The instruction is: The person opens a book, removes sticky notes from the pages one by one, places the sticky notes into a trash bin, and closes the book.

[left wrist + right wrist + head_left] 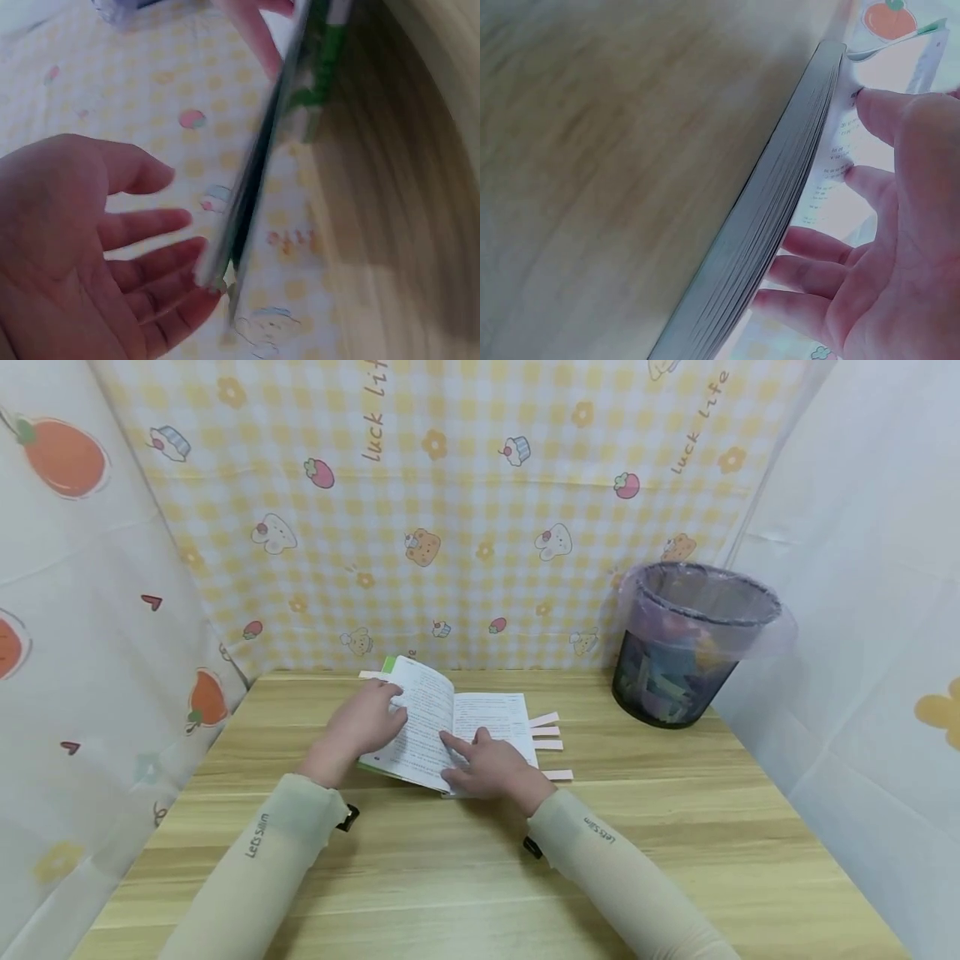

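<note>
An opened book with printed white pages and a green cover edge lies on the table, its left side raised off the wood. My left hand is at the outer edge of the left page. In the left wrist view that left hand has its fingers loosely extended, the lower fingertips against the edge. My right hand rests on the right page, thumb and forefinger near the spine. The right wrist view shows the right hand spread over the thick block of pages.
Pale pink tabs stick out from the book's right edge, and another tab from its upper left. A dark mesh bin with a purple liner stands at the table's back right. Patterned cloth hangs behind.
</note>
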`<action>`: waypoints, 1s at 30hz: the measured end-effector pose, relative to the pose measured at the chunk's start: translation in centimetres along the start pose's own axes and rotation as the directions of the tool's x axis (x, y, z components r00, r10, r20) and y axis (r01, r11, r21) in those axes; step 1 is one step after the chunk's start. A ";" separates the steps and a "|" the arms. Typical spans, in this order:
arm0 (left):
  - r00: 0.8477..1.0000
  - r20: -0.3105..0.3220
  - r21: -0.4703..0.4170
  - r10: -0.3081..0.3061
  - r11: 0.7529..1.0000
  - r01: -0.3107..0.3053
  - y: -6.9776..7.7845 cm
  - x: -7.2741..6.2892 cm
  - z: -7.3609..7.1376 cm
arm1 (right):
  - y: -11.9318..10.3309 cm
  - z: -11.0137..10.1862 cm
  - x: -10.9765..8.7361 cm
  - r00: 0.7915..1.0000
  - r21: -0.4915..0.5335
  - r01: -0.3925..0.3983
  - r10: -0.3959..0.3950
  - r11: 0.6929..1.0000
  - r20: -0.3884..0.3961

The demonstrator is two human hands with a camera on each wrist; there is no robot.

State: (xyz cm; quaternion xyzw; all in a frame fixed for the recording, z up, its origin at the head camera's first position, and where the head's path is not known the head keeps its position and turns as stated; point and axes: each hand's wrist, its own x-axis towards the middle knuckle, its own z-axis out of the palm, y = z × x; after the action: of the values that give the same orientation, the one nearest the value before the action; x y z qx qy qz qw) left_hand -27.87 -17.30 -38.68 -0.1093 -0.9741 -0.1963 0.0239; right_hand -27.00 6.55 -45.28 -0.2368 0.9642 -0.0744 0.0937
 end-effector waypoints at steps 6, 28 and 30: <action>0.986 0.101 -0.028 -0.129 0.991 0.133 -1.9 -0.1 0.4 | -0.4 0.3 0.5 0.999 -0.021 -0.003 0.003 1.000 0.035; 0.965 0.139 -0.526 -0.222 0.809 0.262 -4.3 0.5 1.5 | 0.2 0.6 -0.3 0.999 0.011 0.045 -0.045 0.999 0.004; 0.960 0.145 -0.577 -0.239 0.768 0.278 -4.3 0.6 1.4 | 0.3 0.4 -0.4 0.999 0.013 0.045 -0.045 0.999 0.000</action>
State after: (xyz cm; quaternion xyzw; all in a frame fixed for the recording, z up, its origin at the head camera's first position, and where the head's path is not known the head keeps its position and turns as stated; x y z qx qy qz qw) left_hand -29.40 -20.47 -41.54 0.0176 -0.8699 -0.4881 -0.0691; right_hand -26.65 6.93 -45.69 -0.2578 0.9581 -0.0826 0.0938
